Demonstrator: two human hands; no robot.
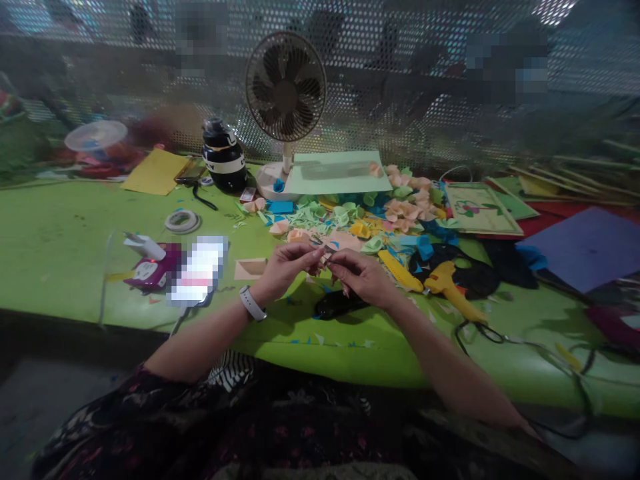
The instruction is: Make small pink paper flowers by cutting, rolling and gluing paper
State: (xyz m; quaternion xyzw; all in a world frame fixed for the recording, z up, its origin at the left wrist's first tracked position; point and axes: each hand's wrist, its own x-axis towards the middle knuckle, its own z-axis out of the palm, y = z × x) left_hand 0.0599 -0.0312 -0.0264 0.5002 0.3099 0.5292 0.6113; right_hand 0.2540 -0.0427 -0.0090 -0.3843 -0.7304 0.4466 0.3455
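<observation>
My left hand (294, 265), with a white watch on its wrist, meets my right hand (359, 272) above the front middle of the green table. The fingertips of both are pinched together on a small pale piece of paper (326, 257), mostly hidden by the fingers. Beneath my right hand lies a black object (337, 305), partly covered. A folded peach paper (251, 269) is left of my left wrist. Just beyond the hands spreads a heap of cut and curled paper pieces (345, 213) in peach, green, yellow and blue.
Right of my hands are yellow-handled scissors or a cutter (400, 270) and a yellow glue gun (457, 293) with a trailing cord. A phone (197, 273), tape roll (182, 221) and purple box (155, 270) lie left. Behind stand a black bottle (224, 160) and a fan (286, 93).
</observation>
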